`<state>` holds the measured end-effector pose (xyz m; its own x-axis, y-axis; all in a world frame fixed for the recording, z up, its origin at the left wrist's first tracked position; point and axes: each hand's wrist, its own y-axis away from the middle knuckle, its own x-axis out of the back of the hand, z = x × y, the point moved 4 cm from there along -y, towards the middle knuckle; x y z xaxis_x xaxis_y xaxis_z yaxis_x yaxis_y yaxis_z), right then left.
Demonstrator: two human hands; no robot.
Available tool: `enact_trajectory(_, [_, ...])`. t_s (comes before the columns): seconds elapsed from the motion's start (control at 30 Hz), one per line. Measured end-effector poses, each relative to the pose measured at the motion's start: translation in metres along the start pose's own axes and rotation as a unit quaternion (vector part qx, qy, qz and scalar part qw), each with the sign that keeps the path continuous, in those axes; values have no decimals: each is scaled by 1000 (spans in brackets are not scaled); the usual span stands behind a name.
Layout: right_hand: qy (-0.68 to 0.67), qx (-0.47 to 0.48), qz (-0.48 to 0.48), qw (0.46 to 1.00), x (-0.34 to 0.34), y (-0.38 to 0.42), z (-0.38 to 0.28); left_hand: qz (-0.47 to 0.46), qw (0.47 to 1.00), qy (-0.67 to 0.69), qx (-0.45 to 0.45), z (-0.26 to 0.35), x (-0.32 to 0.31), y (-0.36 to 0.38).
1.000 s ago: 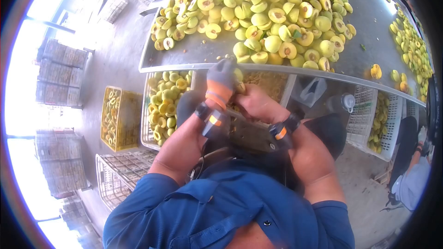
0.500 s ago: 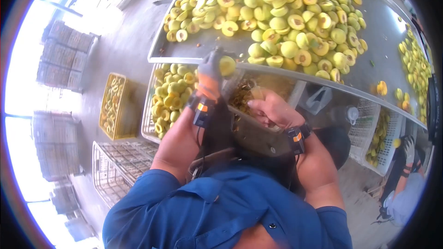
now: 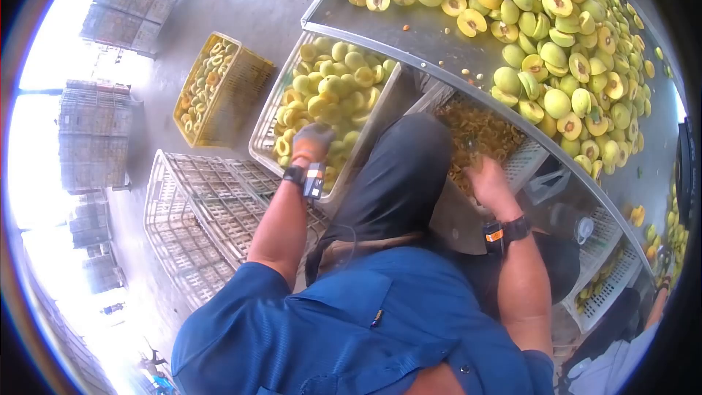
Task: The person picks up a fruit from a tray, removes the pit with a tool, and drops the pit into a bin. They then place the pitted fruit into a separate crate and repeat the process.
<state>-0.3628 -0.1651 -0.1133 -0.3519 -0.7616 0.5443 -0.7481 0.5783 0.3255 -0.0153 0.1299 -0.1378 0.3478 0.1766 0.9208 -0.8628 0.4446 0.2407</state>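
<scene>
My left hand [image 3: 313, 142], in a grey and orange glove, is over the lower part of a white crate [image 3: 257, 128] of yellow-green fruit halves [image 3: 333, 86]. Its fingers point away and are hard to make out; whether they touch a fruit is unclear. My bare right hand [image 3: 491, 181] is over a bin of brown scraps [image 3: 479, 128] under the table edge. The fingers of that hand are curled together around something small that I cannot make out. Each wrist carries a strapped device.
A metal table [image 3: 431, 66] holds a big heap of halved fruit [image 3: 556, 36]. Left are a yellow crate [image 3: 252, 77], empty stacked crates [image 3: 212, 212] and more stacks [image 3: 95, 135]. A clear jug [image 3: 583, 230] is at right. A co-worker's sleeve [image 3: 618, 358] shows lower right.
The view has swung toward the left. My left hand has gone from the table edge, where it held a round fruit, to the white crate. That fruit no longer shows in it.
</scene>
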Motion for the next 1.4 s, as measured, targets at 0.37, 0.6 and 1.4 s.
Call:
enact_trajectory(0.37, [-38, -17, -28, 999, 8, -3, -28, 226, 939, 236, -105, 88, 97, -34])
enact_trajectory(0.6, [-56, 2, -2, 998, 27, -4, -52, 222, 888, 151, -373, 277, 104, -92])
enact_trajectory(1.4, [-154, 82, 123, 977, 76, 3, -73, -194, 913, 174, -313, 389, 5, -99])
